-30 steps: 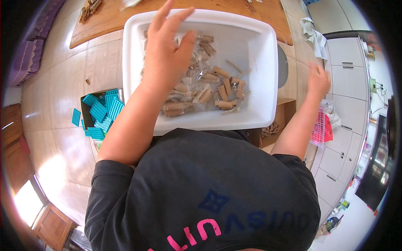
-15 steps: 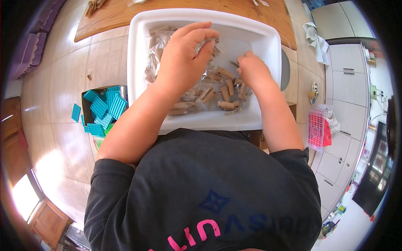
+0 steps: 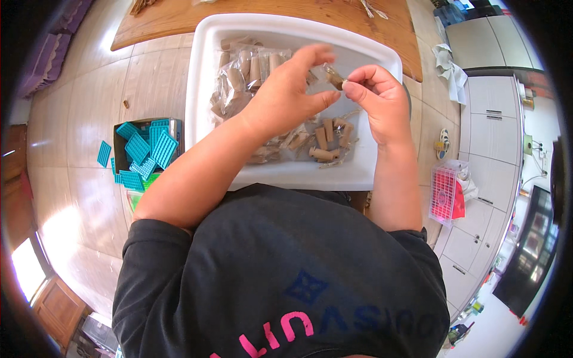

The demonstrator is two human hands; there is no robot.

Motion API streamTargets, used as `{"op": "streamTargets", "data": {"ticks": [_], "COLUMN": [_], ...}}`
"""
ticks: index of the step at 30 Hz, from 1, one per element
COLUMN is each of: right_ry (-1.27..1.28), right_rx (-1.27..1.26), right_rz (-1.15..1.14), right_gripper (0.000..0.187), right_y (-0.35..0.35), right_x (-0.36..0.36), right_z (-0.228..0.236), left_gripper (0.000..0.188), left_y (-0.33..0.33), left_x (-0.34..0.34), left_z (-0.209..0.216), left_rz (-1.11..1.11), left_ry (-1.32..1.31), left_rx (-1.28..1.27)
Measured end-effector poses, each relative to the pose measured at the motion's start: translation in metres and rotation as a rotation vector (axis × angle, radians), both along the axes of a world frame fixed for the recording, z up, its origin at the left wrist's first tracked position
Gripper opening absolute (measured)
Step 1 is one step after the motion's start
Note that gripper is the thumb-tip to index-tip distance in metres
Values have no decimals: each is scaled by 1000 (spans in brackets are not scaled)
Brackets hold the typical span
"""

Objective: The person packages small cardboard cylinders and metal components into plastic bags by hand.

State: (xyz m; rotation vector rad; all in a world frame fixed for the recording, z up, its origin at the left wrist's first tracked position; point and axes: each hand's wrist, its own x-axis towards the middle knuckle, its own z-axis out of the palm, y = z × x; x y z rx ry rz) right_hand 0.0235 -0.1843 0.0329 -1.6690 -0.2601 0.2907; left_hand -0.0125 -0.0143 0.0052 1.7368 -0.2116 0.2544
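Note:
My right hand [image 3: 385,107] pinches a small brown cylinder [image 3: 333,77] between thumb and fingers, over the right part of a white plastic tub [image 3: 292,22]. Clear wrapping seems to cover it. My left hand [image 3: 280,95] is close by on the left, thumb and fingers apart and the fingertips smeared by motion; nothing shows in its grasp. Beneath and beyond the left hand lie clear plastic bags of brown tubes [image 3: 255,68], partly hidden by it. Several loose brown tubes [image 3: 324,154] rest on the tub floor between my forearms.
A wooden table [image 3: 173,24] stands behind the tub. On the floor to the left, a dark box [image 3: 122,158] holds several teal ridged plates [image 3: 138,147], and another teal plate [image 3: 104,154] leans outside it. A clear basket [image 3: 443,194] with red contents stands right, before grey cabinets [image 3: 492,131].
My right hand has risen from the tub's contents and turned inward with the brown cylinder. My left hand has moved slightly right and down toward it, uncovering more of the bagged tubes.

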Motion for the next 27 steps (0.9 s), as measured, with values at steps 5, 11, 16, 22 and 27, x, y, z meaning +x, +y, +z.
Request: {"op": "streamTargets", "data": {"ticks": [5, 11, 16, 22, 27], "right_ry": [146, -71, -881, -390, -105], "right_rx": [362, 269, -484, -338, -158], "right_rz": [-28, -213, -206, 17, 75], "right_gripper": [14, 13, 14, 20, 31], "right_y": [1, 7, 4, 1, 0], "right_x": [-2, 1, 1, -11, -9], "right_z": [4, -2, 1, 5, 1], "left_gripper": [33, 27, 28, 40, 40], "left_y": [-4, -1, 6, 19, 15], "left_x": [7, 6, 2, 6, 6], "left_z": [-8, -6, -5, 1, 3], "left_rz": [-114, -332, -317, -157, -154], "left_ry": [175, 486, 527, 574, 565], "left_rx": [-218, -334, -484, -665, -615]}}
